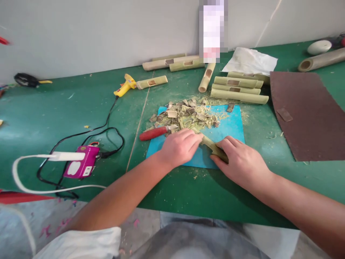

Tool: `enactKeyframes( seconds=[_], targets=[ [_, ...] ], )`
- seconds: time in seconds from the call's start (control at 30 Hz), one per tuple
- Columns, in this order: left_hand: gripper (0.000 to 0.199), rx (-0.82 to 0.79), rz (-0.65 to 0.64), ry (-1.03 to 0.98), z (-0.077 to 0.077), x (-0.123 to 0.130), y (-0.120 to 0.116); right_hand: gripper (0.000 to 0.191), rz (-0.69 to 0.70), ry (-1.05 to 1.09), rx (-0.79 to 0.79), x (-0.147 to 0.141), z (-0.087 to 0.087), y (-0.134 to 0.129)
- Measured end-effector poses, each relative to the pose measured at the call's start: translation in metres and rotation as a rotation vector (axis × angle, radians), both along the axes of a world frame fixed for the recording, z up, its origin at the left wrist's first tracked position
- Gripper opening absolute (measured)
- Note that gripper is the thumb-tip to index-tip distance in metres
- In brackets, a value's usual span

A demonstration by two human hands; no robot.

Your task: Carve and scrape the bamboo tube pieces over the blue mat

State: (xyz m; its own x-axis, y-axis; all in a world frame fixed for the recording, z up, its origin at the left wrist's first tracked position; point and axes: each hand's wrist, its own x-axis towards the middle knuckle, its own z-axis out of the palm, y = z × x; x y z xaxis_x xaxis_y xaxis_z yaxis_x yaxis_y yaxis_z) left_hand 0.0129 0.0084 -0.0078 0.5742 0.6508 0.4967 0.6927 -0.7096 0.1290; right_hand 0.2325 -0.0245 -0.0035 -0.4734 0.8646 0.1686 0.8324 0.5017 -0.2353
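A bamboo tube (207,141) lies slanted over a blue sheet (231,126), held at its near end by my right hand (242,158), thumb and fingers wrapped round it. Closed on the tube farther along is my left hand (179,147), its fingers curled and their tips partly hidden; whether a small piece is also pinched there I cannot tell. Just beyond my left hand rests a knife (155,133) with a red handle and short blade. Bamboo chips and shavings (188,112) are heaped on the far part of the sheet.
Several cut bamboo tubes (239,96) lie at the back, near white tissue (249,61). A brown sheet (309,115) covers the right side. On the left are a yellow glue gun (125,86), its black cord and a purple power adapter (82,162).
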Motion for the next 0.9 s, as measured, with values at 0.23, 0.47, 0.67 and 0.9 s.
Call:
enactKeyframes(
  seconds=[0.23,0.47,0.67,0.9],
  targets=[
    [0.021,0.001,-0.041,0.023,0.001,0.004,-0.002,0.015,-0.004,-0.009,0.010,0.000,0.000,0.000],
    [0.020,-0.017,-0.023,-0.018,-0.001,0.002,-0.002,0.016,-0.004,-0.010,0.009,0.000,0.001,-0.001],
    [0.014,-0.073,-0.013,-0.221,0.001,-0.006,0.004,0.016,-0.004,-0.038,0.100,0.005,0.004,0.004],
    [0.010,-0.263,0.125,-0.519,0.003,-0.011,0.011,0.021,-0.008,-0.013,0.141,0.014,0.003,0.019]
  ],
)
